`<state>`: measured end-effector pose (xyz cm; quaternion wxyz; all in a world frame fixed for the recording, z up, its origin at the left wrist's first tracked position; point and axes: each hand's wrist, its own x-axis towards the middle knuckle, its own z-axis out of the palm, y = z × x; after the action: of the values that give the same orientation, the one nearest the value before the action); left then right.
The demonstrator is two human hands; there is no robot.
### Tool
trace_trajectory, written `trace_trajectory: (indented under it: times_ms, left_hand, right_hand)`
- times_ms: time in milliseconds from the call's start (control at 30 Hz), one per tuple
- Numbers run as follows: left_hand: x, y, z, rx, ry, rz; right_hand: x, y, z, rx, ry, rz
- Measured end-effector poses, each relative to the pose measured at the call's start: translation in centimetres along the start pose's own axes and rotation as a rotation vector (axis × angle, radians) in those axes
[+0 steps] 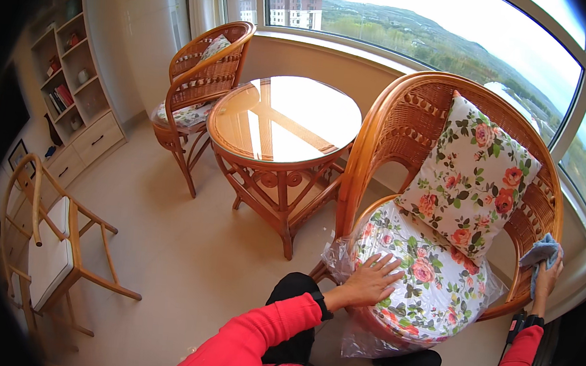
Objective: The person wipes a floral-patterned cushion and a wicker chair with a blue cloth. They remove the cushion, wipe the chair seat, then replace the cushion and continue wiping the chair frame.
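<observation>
My left hand (374, 281) rests flat, fingers spread, on the floral seat cushion (421, 273), which is wrapped in clear plastic. At the far right, my right hand (547, 275) grips a blue-grey cloth (543, 251) against the outer rim of the rattan armchair (373, 132). A floral throw pillow (476, 180) leans tilted against that chair's woven back. Both wrists wear black bands, and a cable runs near the right one.
A round glass-topped rattan table (282, 121) stands left of the armchair, with a second rattan armchair (206, 75) beyond. A wooden chair (53, 258) is at the left, near a shelf unit (97, 141). A wide window (436, 35) lies behind.
</observation>
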<state>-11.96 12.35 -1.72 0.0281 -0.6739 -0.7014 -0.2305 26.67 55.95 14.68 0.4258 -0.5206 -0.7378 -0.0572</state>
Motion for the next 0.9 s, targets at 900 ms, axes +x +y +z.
trace_trajectory:
  times_ms: [900]
  left_hand:
    - [0.1,-0.2,1.0,-0.033,0.053,0.010]
  right_hand:
    - [-7.4,-1.5,-0.2,0.041,0.271,-0.211]
